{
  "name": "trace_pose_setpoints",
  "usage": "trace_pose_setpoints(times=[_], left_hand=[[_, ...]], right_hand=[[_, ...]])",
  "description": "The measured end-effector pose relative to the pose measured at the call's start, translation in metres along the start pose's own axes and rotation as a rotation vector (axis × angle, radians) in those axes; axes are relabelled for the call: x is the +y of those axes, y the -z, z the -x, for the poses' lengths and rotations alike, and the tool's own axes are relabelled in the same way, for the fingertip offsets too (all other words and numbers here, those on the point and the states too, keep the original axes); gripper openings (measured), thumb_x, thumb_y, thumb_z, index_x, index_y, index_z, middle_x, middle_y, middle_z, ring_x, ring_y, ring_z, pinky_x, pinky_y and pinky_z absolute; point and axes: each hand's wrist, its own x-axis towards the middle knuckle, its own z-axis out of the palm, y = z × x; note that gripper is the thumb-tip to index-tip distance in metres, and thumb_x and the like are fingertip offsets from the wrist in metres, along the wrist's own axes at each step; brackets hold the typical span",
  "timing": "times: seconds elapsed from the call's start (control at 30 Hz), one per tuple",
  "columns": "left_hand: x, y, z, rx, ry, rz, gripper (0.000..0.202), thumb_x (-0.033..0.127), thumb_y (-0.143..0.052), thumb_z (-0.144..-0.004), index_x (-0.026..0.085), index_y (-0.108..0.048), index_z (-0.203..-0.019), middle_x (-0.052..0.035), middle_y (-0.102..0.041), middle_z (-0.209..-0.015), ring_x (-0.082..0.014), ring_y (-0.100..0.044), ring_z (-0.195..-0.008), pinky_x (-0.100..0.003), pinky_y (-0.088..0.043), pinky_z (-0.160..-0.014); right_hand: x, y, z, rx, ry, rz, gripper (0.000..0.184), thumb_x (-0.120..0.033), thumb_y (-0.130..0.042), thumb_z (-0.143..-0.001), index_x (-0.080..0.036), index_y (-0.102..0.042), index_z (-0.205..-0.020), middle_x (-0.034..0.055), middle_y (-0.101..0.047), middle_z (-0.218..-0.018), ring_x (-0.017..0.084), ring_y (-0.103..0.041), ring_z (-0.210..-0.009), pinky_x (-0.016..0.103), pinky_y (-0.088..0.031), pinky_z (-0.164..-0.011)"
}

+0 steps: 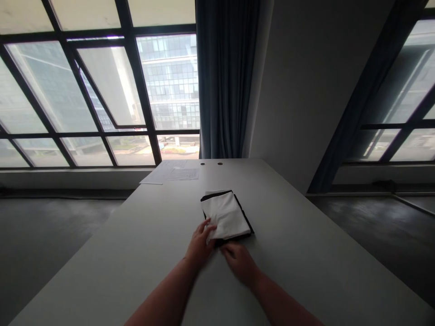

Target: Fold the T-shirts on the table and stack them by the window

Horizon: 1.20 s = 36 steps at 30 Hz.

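A folded white cloth (226, 215) lies over a folded black cloth (249, 222), which shows as a dark border around it. A thin pale edge sticks out behind the pile. On the near left corner of the white cloth rests my left hand (201, 240), its fingers apart. My right hand (239, 260) is at the near edge, fingers curled closed against the black cloth. Its fingertips are partly hidden, and both hands look slightly blurred.
Both cloths are on a long white table (152, 249). Printed paper sheets (183, 174) lie at its far left, near two round cable holes (219, 164). Beyond stand a blue curtain (224, 81), a wall (306, 90) and large windows (170, 81).
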Motion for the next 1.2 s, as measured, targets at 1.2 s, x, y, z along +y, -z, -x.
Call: trace_pose_setpoints(times=[1.2], left_hand=[[-0.011,0.009,-0.016,0.283,0.242,0.6,0.032,0.049,-0.057,-0.098,0.022,-0.052,-0.082,-0.0073,-0.072,-0.106,-0.0214,-0.067,-0.098,-0.036,-0.054,-0.089]], right_hand=[[0.006,0.013,-0.007,0.092,-0.175,-0.435,0.039,-0.046,-0.054,-0.098,-0.018,-0.077,-0.112,0.0094,-0.079,-0.097,0.019,-0.07,-0.074,0.034,-0.057,-0.075]])
